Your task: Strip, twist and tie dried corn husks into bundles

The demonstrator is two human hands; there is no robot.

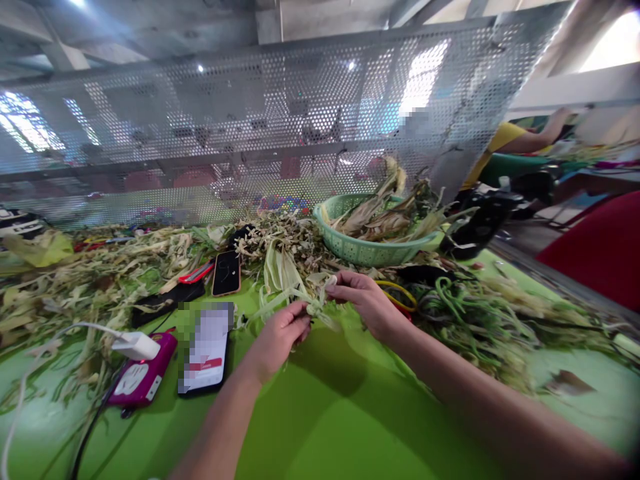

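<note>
My left hand (281,337) and my right hand (364,300) meet over the green table (330,413), both pinching a bundle of pale corn husk strips (300,297). The left fingers are closed on the strips' near part. The right thumb and fingers pinch the bundle's far end at a pale knot. Long husk leaves (280,267) fan out behind the hands.
A green plastic basket (365,250) full of husks stands behind my right hand. Two phones (207,350) (227,273) lie left of my hands, beside a purple power strip (143,377) with a white plug. Husk scraps cover the table's far part. A perforated metal screen (250,133) stands behind. Another person's arm (530,137) shows far right.
</note>
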